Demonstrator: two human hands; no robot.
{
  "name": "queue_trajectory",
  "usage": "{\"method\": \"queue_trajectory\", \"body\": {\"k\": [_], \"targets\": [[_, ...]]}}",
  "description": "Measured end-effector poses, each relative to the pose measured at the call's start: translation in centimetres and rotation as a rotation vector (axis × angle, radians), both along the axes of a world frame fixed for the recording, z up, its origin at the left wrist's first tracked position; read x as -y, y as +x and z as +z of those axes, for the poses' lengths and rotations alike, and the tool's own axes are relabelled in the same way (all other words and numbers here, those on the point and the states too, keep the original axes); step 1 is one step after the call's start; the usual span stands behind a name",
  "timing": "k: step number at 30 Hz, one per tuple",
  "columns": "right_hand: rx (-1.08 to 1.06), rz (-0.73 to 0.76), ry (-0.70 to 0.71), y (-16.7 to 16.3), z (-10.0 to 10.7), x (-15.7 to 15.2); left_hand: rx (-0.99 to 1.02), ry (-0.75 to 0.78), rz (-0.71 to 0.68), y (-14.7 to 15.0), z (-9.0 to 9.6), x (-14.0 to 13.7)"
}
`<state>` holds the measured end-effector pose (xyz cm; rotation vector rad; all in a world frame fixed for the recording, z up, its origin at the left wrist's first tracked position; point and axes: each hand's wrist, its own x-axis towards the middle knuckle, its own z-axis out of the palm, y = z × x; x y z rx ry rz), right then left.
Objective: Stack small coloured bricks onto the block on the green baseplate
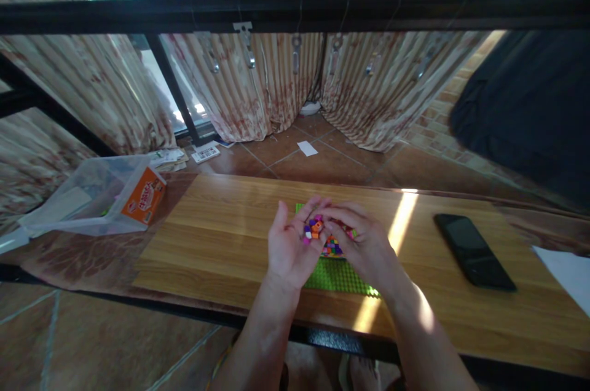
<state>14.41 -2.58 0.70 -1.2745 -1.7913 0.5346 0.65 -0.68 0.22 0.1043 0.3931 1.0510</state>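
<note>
My left hand (291, 252) is turned palm up and cupped, with its thumb held out to the side. In its palm lies a small heap of tiny building bricks (315, 228) in orange, white, purple and pink. My right hand (366, 243) reaches over from the right, thumb and fingers pinched together beside the heap; what is between its fingertips is hidden. Below both hands a green studded baseplate (341, 277) rests on the wooden board. Rows of multicoloured bricks (332, 248) cover part of it, partly hidden by my hands.
A black phone (474, 251) lies on the wooden board (216, 225) to the right, near a white sheet (566, 274). At the left stands a clear plastic bin (92, 194) with an orange label. A dark metal bar (295, 10) with hanging clips crosses beyond the table.
</note>
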Motion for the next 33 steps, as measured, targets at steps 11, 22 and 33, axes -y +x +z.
{"method": "queue_trajectory", "body": {"k": [11,22,33], "targets": [[0.086,0.0,0.067,-1.1,-1.1,-0.3,0.002,-0.042,0.006,0.0,0.1,0.0],[-0.137,-0.267,-0.037,1.5,-1.7,-0.8,-0.235,-0.258,0.288,-1.5,-1.6,-1.4],[0.306,-0.117,-0.029,-0.8,-2.4,-1.2,-0.536,-0.111,0.114,0.1,-3.0,-0.4]]}}
